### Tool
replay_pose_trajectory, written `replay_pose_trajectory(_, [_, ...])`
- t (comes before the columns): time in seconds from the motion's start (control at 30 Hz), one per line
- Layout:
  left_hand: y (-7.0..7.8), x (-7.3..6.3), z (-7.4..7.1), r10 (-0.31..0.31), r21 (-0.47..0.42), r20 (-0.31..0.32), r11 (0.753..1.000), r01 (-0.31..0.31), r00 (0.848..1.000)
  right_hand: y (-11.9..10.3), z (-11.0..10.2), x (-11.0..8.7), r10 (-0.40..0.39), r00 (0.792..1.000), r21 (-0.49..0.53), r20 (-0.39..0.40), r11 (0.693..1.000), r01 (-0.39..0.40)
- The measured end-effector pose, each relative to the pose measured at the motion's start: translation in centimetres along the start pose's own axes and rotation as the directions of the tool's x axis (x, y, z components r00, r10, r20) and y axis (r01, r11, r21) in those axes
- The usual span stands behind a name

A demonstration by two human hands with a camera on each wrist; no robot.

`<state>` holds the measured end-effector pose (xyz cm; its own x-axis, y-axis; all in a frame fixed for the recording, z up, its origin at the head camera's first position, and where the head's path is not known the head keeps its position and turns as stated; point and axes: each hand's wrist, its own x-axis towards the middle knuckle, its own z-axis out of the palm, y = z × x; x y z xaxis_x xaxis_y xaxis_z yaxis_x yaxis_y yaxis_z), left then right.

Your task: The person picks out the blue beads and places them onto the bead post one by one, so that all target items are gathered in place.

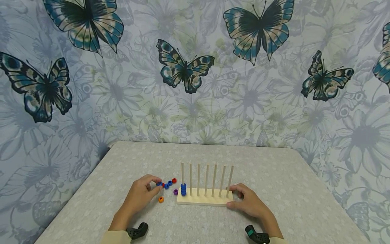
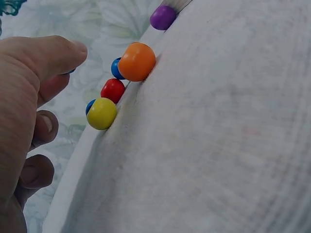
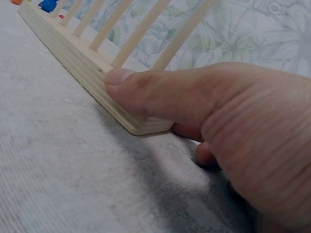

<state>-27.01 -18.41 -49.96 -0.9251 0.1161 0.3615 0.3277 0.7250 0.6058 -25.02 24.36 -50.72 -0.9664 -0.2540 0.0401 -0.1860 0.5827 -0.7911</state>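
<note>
Apparently I'm at the pick-up step, my left grip (image 1: 140, 193) pinching a blue bead (image 1: 159, 184) beside loose beads (image 1: 166, 186) on the tabletop (image 1: 201, 225), my right grip (image 1: 246, 201) holding the wooden base (image 1: 204, 200), and the next move likely calls for centring that bead over the leftmost peg (image 1: 182, 173).

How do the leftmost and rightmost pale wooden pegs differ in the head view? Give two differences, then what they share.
The leftmost pale wooden peg carries stacked, round blue beads at its foot; the rightmost pale wooden peg is bare. The right hand holds the end of the rectangular pale wooden base beside the rightmost peg, while no hand touches the leftmost peg. Both are slim and rise from that same base.
</note>
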Motion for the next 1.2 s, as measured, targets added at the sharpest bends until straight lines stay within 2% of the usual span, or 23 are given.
replay_pose_trajectory(0.27, [0.4,-0.1,-0.1,0.040,-0.008,-0.049,0.999,-0.040,0.998,0.3,0.1,0.0,0.002,1.000,-0.021,-0.003,1.000,-0.002])
replay_pose_trajectory(0.57, [1.0,0.0,-0.6,0.062,0.034,-0.095,0.998,-0.059,0.994,0.4,0.1,0.1,-0.008,1.000,-0.020,-0.006,1.000,0.007])
replay_pose_trajectory(0.93, [2.0,0.0,-1.1,0.133,0.061,-0.159,0.990,-0.125,0.978,0.2,0.1,0.0,0.003,1.000,-0.014,-0.006,1.000,-0.003])
replay_pose_trajectory(1.2, [2.3,0.1,-1.8,0.162,0.084,-0.230,0.986,-0.146,0.960,0.1,0.1,0.0,0.006,1.000,-0.017,-0.012,1.000,-0.007])
